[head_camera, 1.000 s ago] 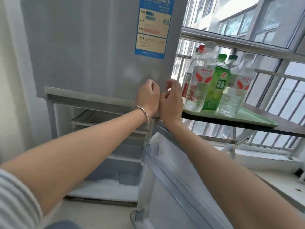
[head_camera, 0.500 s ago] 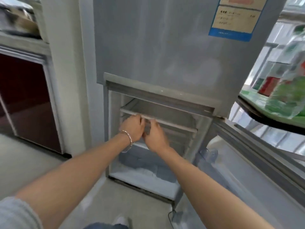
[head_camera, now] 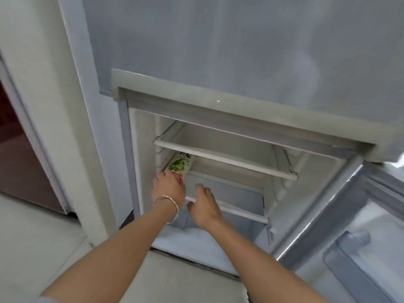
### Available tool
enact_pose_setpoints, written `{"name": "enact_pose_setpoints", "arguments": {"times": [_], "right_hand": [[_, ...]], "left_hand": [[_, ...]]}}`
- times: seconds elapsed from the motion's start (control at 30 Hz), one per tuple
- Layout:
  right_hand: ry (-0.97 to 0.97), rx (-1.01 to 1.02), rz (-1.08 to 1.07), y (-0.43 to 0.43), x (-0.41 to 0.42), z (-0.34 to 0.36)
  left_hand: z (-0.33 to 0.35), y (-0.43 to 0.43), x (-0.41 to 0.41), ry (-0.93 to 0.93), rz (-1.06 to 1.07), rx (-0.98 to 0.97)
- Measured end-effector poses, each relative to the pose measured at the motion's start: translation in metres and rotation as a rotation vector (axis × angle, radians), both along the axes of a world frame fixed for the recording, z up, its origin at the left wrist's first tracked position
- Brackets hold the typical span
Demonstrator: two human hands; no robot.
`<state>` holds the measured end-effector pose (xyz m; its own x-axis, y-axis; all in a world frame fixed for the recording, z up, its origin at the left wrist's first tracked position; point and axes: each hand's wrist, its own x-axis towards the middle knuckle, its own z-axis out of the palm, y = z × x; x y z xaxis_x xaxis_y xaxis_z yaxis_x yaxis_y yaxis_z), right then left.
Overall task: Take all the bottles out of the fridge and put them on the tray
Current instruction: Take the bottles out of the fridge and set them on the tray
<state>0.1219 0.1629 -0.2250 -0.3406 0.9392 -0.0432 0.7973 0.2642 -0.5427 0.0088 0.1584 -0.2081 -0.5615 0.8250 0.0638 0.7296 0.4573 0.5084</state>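
The lower fridge compartment (head_camera: 271,193) stands open with white shelves inside. A bottle with a green and white label (head_camera: 181,166) lies tilted at the left of the middle shelf, its far end hidden under the upper shelf. My left hand (head_camera: 168,188), with a bracelet on the wrist, grips the bottle's near end. My right hand (head_camera: 204,205) hovers beside it over the shelf's front edge, fingers relaxed, holding nothing. The tray is out of view.
The open fridge door (head_camera: 360,248) with its clear door bin stands at the lower right. The closed upper door (head_camera: 218,51) fills the top. A white wall post (head_camera: 54,106) and a dark red cabinet (head_camera: 19,167) are to the left.
My view dropped from the tray of bottles to the open lower compartment. Both hands went down from the upper door to the middle shelf, and my left hand took hold of a bottle.
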Motion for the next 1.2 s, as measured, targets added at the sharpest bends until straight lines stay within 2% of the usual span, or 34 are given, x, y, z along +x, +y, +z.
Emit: {"name": "enact_pose_setpoints", "arguments": {"times": [0.07,0.17,0.43,0.57,0.73,0.9,1.03,1.2], "right_hand": [[-0.012,-0.019,-0.008,0.010,-0.006,-0.013],[-0.006,-0.044,-0.026,0.018,-0.010,-0.025],[-0.017,-0.093,-0.059,0.016,-0.002,-0.029],[0.011,-0.105,-0.070,0.005,0.004,-0.018],[0.006,-0.070,-0.069,-0.008,0.017,0.001],[0.048,-0.038,-0.058,-0.031,0.026,0.034],[0.085,-0.022,-0.020,-0.052,0.029,0.067],[0.092,-0.067,0.084,-0.072,0.034,0.103]], "left_hand": [[-0.013,0.011,-0.010,-0.012,0.054,-0.077],[-0.031,0.031,-0.022,-0.246,0.045,-0.141],[-0.046,0.039,-0.037,-0.542,0.051,-0.168],[-0.038,0.026,-0.023,-0.511,0.092,-0.190],[-0.013,0.004,-0.003,-0.340,0.073,0.004],[0.055,-0.019,-0.006,-0.172,0.088,0.171],[0.100,-0.050,-0.003,0.011,0.018,0.221],[0.170,-0.098,0.023,0.133,-0.079,0.304]]}}
